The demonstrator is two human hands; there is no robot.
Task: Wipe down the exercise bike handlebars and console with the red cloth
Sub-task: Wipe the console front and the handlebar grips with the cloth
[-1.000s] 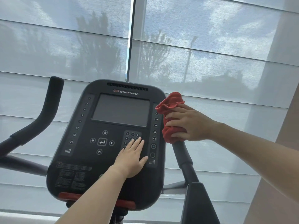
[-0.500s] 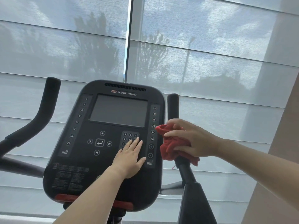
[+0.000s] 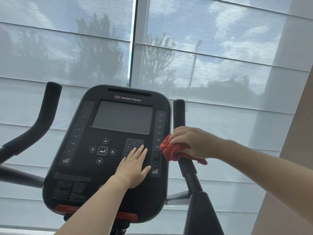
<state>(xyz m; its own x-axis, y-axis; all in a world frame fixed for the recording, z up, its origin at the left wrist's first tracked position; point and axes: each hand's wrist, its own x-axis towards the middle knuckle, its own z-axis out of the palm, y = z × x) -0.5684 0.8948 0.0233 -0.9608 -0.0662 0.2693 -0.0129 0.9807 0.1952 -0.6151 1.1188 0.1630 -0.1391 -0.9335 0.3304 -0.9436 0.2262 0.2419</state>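
Note:
The black console [image 3: 108, 167] of the exercise bike fills the middle of the view, its dark screen off. My left hand [image 3: 134, 167] lies flat on the keypad with straight fingers. To the console's right, the upright right handlebar [image 3: 179, 112] rises with its black grip bare above my right hand [image 3: 193, 143]. That hand grips the bunched red cloth [image 3: 171, 151] around the bar, about halfway down the grip. The left handlebar [image 3: 45, 112] curves up at the left, untouched.
Behind the bike hang grey translucent window blinds [image 3: 220, 65], with trees and a lamp post showing through. A beige wall [image 3: 296, 167] stands at the right edge. The bike's frame post [image 3: 201, 211] drops below the right handlebar.
My right hand has slid the red cloth down the right handlebar from its top tip to mid-grip, uncovering the top. My left hand has stayed flat on the keypad.

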